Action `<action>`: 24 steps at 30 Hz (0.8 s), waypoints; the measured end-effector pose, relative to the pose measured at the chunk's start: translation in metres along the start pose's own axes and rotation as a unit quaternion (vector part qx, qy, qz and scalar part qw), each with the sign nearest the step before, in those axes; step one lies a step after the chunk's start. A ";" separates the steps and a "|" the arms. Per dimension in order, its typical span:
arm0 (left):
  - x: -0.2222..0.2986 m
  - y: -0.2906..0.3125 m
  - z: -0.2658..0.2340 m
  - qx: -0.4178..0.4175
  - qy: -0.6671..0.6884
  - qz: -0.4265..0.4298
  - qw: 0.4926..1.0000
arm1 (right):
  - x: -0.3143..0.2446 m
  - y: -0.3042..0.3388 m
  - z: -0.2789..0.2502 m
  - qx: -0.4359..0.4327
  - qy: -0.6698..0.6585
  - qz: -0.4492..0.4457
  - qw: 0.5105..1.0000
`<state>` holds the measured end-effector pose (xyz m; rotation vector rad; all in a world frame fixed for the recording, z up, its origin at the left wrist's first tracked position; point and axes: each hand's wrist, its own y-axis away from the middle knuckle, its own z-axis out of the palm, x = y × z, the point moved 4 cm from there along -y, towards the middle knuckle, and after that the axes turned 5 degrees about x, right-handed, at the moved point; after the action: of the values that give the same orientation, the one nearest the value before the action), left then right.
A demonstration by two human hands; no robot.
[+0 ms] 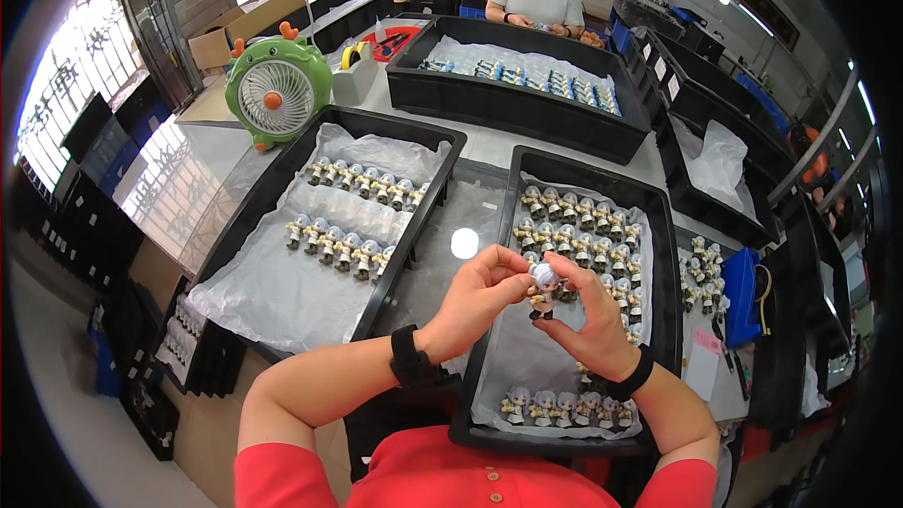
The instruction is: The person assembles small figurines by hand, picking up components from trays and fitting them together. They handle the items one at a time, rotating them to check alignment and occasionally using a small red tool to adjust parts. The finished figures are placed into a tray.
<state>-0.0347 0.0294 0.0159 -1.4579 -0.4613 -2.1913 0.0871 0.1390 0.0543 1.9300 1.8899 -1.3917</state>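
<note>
Between my two hands is a small figurine (pixel 544 293) with pale lilac hair, a light outfit and dark feet, upright above the right-hand tray. My left hand (pixel 482 293) pinches it near the head with thumb and forefinger. Around its other side curl the fingers and thumb of my right hand (pixel 593 325), at its head and base. Beneath them the black tray (pixel 670 273), lined with white sheet, holds rows of similar figurines (pixel 564 406). A second lined black tray (pixel 235 226) at the left carries two rows of figurines (pixel 339 246).
A green fan (pixel 276 89) stands at the far left, near a tape dispenser (pixel 354 71). Behind the trays sits a larger black tray (pixel 517 118) of blue-and-white pieces, with a person (pixel 536 0) beyond. On the right are loose figurines (pixel 701 273) and a blue pouch (pixel 743 296).
</note>
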 end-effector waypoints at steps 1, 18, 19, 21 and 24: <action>0.001 0.000 0.000 0.004 0.010 -0.008 1.000 | -0.001 -0.001 -0.001 0.001 0.001 0.004 1.000; 0.000 0.002 0.008 -0.036 0.021 -0.015 0.999 | 0.004 0.001 -0.004 0.017 0.013 0.004 1.000; 0.000 0.002 0.008 -0.040 0.032 -0.018 0.998 | 0.005 0.001 -0.003 0.020 0.017 0.001 1.000; 0.000 0.002 0.009 -0.049 0.081 -0.037 0.995 | 0.007 0.001 -0.005 0.028 -0.009 0.013 0.999; -0.002 0.005 0.013 -0.067 0.164 -0.083 0.981 | 0.009 0.003 -0.006 0.040 -0.101 0.064 0.992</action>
<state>-0.0218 0.0320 0.0193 -1.1210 -0.3347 -2.5796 0.0911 0.1484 0.0505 1.8295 1.6140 -1.5787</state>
